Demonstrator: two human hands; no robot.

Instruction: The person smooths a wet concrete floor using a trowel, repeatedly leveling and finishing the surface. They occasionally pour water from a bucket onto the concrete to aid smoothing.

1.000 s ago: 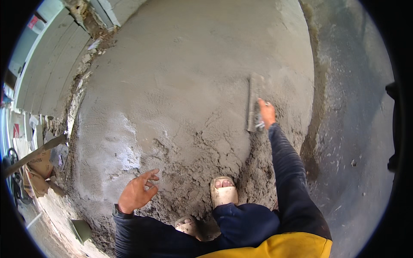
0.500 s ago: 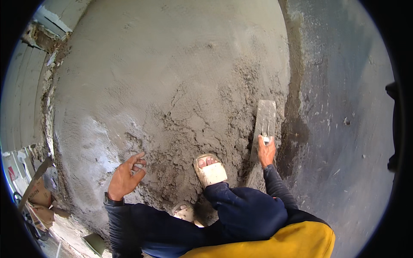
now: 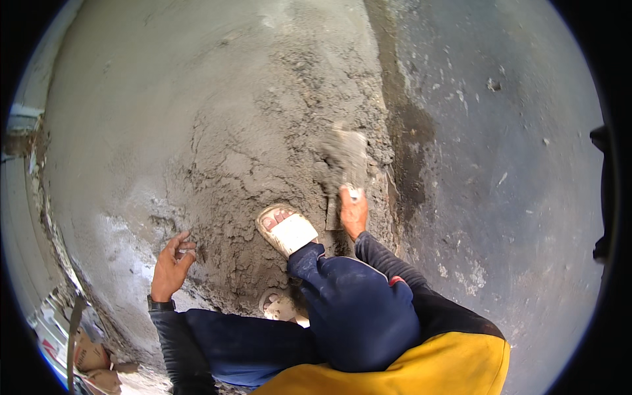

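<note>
My right hand [image 3: 354,212] is wrapped round the handle of a steel finishing trowel [image 3: 355,161]. Its long rectangular blade is smeared by motion and lies over rough, wet grey mortar [image 3: 237,178] close to the floor's right-hand seam. Whether mortar rests on the blade, I cannot tell. My left hand [image 3: 172,266] hovers low on the left with nothing in it, fingers loosely bent and apart, above the mortar. A sandalled foot [image 3: 288,230] stands in the mortar between my hands.
Smoother wet mortar [image 3: 131,85] spreads across the far left. Along the right runs a dark, hard floor [image 3: 487,164], with a damp strip at the seam. Boards and rubble line the left edge, and torn brown cardboard [image 3: 91,352] lies at the lower left.
The whole view has shifted, so the floor and foot sit further left and higher. My right hand has swept the trowel slightly left; the blade is now blurred. My left hand stays empty.
</note>
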